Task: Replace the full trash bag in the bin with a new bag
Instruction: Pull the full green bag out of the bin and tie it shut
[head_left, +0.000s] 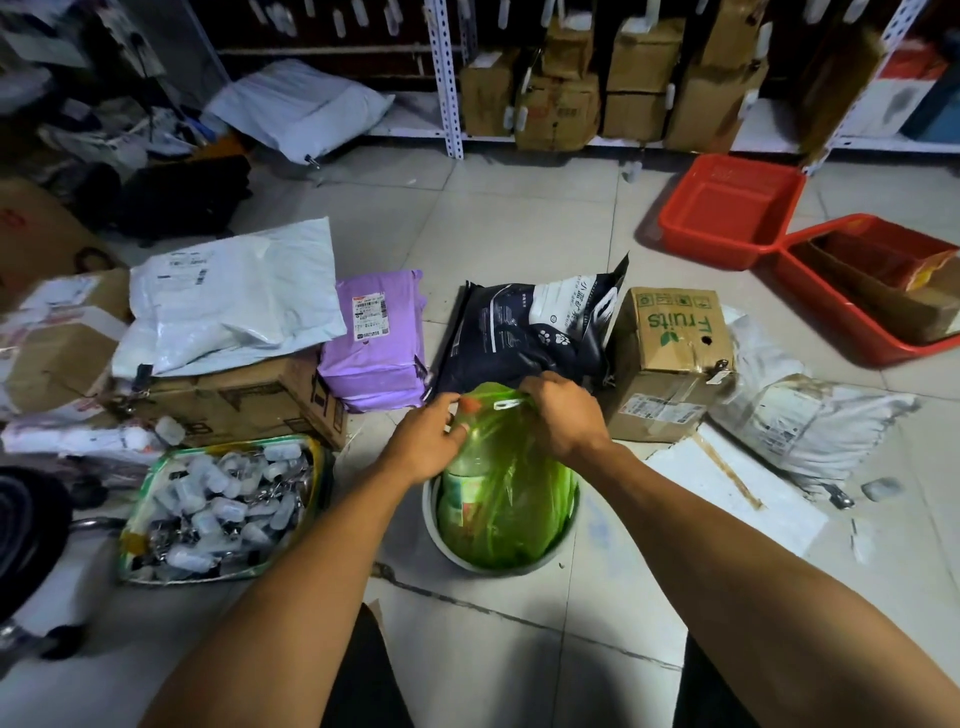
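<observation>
A translucent green trash bag stands full in a small round white bin on the tiled floor in front of me. Plastic bottles show through the bag. My left hand pinches the bag's top edge on the left. My right hand grips the gathered top on the right. Both hands are closed on the plastic above the bin. No second bag is visible.
A tray of small white tags lies left of the bin. Behind stand a purple parcel, a dark pet-food bag, a "fruits" cardboard box and white mailers. Red baskets sit at the far right before shelves of boxes.
</observation>
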